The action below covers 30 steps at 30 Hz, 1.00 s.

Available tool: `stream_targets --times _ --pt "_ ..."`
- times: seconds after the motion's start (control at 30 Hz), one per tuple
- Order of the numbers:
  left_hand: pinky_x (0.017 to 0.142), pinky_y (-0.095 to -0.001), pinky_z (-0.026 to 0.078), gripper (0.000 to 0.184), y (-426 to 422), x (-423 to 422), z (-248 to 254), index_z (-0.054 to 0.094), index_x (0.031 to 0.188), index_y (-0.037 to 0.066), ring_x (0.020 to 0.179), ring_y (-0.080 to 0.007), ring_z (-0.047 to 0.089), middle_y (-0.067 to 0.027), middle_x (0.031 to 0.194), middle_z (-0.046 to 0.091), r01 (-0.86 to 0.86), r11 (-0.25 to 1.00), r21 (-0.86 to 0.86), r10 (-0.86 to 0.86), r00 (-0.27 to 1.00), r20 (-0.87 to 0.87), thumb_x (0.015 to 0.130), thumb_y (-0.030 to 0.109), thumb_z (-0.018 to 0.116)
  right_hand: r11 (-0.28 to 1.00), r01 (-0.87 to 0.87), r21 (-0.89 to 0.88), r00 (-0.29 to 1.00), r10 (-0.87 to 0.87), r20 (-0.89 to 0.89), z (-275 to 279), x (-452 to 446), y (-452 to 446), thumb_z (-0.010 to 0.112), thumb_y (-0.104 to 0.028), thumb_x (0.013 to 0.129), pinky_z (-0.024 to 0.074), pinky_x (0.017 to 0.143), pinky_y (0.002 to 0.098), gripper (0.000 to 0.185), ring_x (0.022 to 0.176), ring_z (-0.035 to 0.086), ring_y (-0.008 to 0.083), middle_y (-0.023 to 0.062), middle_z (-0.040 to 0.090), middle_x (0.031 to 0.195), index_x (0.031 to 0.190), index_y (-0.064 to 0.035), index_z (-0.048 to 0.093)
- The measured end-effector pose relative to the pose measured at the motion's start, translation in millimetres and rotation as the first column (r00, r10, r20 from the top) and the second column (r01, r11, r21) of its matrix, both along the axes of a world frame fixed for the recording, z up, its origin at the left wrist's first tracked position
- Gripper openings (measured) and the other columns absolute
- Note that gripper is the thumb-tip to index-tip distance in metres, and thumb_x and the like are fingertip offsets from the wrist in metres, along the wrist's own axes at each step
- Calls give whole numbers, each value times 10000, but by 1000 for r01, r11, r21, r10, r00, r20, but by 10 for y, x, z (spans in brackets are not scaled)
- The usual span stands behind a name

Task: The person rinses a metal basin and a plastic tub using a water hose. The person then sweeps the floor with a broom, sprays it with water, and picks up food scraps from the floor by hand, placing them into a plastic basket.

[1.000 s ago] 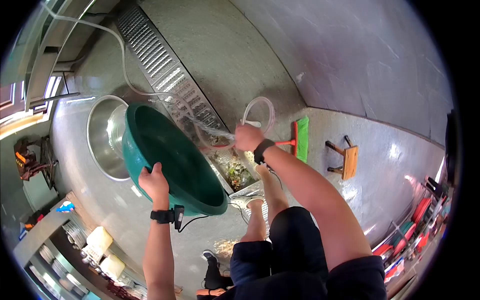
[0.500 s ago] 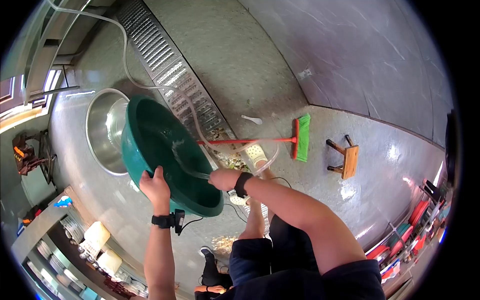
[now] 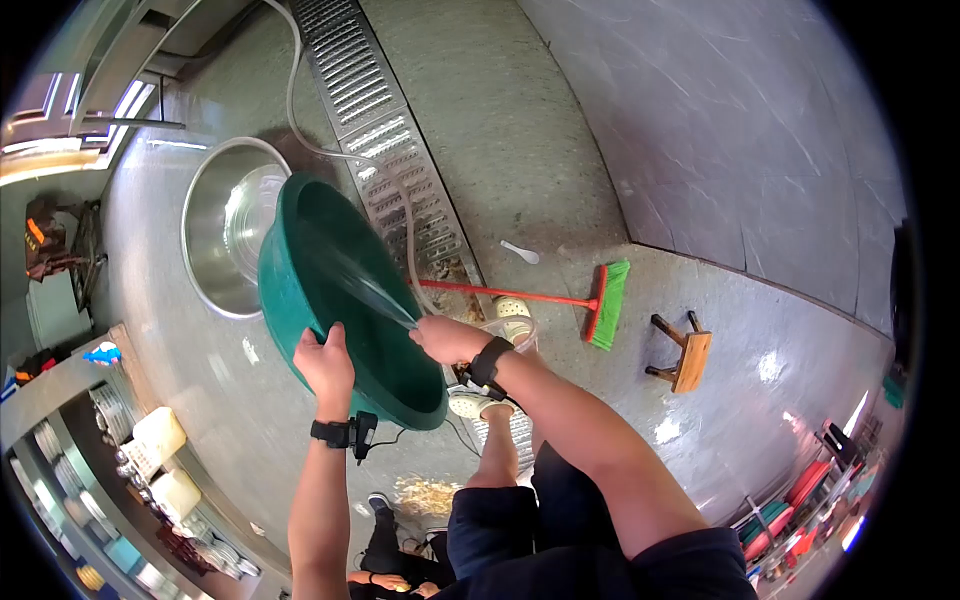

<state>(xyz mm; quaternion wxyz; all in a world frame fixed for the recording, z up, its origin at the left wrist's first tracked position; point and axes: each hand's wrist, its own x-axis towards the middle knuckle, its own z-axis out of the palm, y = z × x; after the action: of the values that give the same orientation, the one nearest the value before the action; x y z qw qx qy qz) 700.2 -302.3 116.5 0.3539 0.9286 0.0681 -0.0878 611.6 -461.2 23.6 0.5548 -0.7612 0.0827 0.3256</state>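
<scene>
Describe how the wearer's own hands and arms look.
Both the left hand and right hand are ungloved. Each wrist has a black band; the left one carries a boxy black device with a thin dark cable. The right sleeve is dark, short.

The green basin [image 3: 330, 250] hides part of the metal bowl [image 3: 222, 225] on the floor [image 3: 225, 420].

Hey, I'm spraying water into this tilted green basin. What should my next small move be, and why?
I'd probably turn the right hand to aim the hose at the basin's near end. The water jet points toward the far part of the green basin, away from that end, and the left hand grips the rim.
</scene>
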Motion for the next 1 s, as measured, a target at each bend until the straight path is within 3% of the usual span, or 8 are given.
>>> stream_targets --times 0.1,0.17,0.23,0.37,0.4,0.47,0.7,1.0 --pt "576 -323 429 198 11 10 53 554 717 -59 592 -119 474 -73 617 587 -8 998 67 9 1000 -19 781 100 653 933 -356 -53 903 358 238 28 -164 130 522 -140 847 508 727 458 213 833 639 377 220 666 901 867 0 682" --pt "520 -349 399 263 0 17 54 486 661 -49 531 -144 429 -105 550 512 -5 998 62 3 999 35 771 114 660 914 -397 -85 895 406 182 -23 -386 251 530 -147 836 494 683 474 212 786 630 389 211 655 819 829 13 668" --pt "493 -364 384 306 9 0 51 447 631 -44 498 -163 403 -125 518 473 6 997 74 -12 997 72 767 123 664 732 -636 -242 753 658 11 161 -427 192 498 -151 836 531 760 432 240 921 658 330 167 685 972 898 -52 708" --pt "497 -373 388 320 27 -23 27 435 629 -44 489 -186 400 -142 520 466 27 997 76 -32 998 57 767 131 664 867 -342 -362 916 393 75 -667 -296 3 495 -151 840 524 748 431 247 889 660 348 202 674 948 857 -29 709" --pt "497 -374 388 321 26 -43 23 433 629 -44 486 -192 401 -146 520 465 21 998 62 -23 999 40 766 132 664 914 -246 -322 962 272 38 -422 -105 -221 493 -137 832 522 735 432 244 840 661 360 207 674 912 850 -19 705" --pt "499 -376 391 318 -3 -50 47 439 631 -46 486 -200 407 -154 524 468 27 998 64 -30 998 53 766 132 666 911 -221 -348 941 293 170 -517 -148 -173 512 -137 820 521 678 443 220 795 653 366 206 663 842 801 -4 686" --pt "514 -363 404 298 283 53 87 487 652 -56 492 -201 447 -157 539 494 55 992 113 -64 995 78 771 145 672 903 -278 -328 960 277 -51 -427 -710 -328 466 -129 843 523 712 449 246 830 668 356 215 674 877 945 8 643" --pt "564 -313 437 217 1303 -101 629 592 769 -75 591 -123 515 -85 651 622 -91 995 -28 92 994 55 804 125 667 750 -268 -605 962 174 -211 -831 -1275 -731 495 -122 849 538 717 445 296 846 680 332 197 686 882 1087 43 557"
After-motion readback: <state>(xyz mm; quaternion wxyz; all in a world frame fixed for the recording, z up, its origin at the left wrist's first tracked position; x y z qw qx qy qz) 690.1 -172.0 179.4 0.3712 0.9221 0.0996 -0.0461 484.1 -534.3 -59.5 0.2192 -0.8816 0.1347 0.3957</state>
